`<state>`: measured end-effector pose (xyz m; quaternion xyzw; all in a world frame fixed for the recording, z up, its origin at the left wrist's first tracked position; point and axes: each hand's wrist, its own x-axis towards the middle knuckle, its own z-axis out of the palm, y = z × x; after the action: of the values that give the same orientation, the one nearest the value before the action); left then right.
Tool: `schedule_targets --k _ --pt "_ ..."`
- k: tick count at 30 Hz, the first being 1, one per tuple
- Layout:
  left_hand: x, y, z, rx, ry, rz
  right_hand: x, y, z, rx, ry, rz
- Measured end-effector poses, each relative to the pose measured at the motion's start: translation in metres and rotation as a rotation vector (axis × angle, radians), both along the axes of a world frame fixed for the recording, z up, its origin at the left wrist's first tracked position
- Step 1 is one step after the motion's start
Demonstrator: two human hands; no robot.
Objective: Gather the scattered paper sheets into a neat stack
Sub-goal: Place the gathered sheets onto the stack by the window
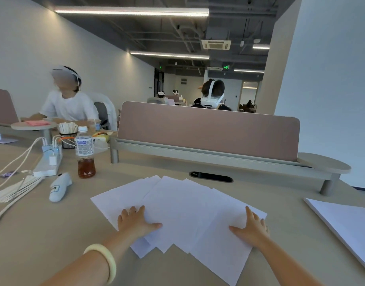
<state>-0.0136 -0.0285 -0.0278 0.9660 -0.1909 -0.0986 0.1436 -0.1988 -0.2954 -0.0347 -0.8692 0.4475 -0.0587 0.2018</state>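
A beige desk (53, 234) in an open office, with a pink divider (208, 131) at its back. At left, a plastic bottle (84, 151) holds a little brown drink, and a black mesh cup (68, 139) holds pale sticks (67, 127). Before me, overlapping paper sheets (187, 213) lie fanned out. My left hand (136, 220) and right hand (252, 227) press flat on them, fingers spread.

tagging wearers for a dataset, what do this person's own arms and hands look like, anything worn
Both forearms are bare; no sleeves reach into view and no gloves are worn. The left arm carries a thick, smooth, pale cream round bangle near the wrist. The right arm shows no watch, band or bracelet.
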Motion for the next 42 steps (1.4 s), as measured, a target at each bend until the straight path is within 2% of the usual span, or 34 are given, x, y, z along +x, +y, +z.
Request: schedule_targets --k 4,7,12,15,21,25,27,30,35,42 --pt "-0.009 -0.01 0.002 0.006 -0.042 -0.093 0.006 0.006 0.003 0.034 -0.024 0.084" --pt "-0.017 -0.019 0.004 -0.007 0.022 -0.131 0.01 0.007 0.005 0.08 -0.077 0.117" --pt "-0.028 -0.031 0.008 -0.06 0.063 -0.159 0.009 0.009 0.013 0.321 -0.421 0.089" --pt "-0.032 -0.037 0.016 -0.088 0.085 -0.165 0.009 0.008 0.013 0.361 -0.501 0.062" --pt "-0.02 -0.044 0.031 -0.255 0.227 -0.088 -0.001 0.003 0.023 0.429 -0.663 -0.163" --pt "-0.021 -0.051 0.037 -0.248 0.251 -0.1 -0.005 0.003 0.03 0.675 -0.756 -0.272" --pt "-0.022 -0.056 0.038 -0.278 0.282 -0.1 -0.007 0.004 0.036 0.844 -0.779 -0.268" --pt "-0.019 -0.064 0.039 -0.395 0.413 -0.058 -0.01 0.004 0.042 0.964 -0.802 -0.29" --pt "-0.017 -0.068 0.036 -0.471 0.559 0.025 -0.012 0.001 0.047 1.049 -0.815 -0.321" --pt "-0.021 -0.069 0.034 -0.431 0.593 0.029 -0.017 -0.003 0.041 1.056 -0.704 -0.279"
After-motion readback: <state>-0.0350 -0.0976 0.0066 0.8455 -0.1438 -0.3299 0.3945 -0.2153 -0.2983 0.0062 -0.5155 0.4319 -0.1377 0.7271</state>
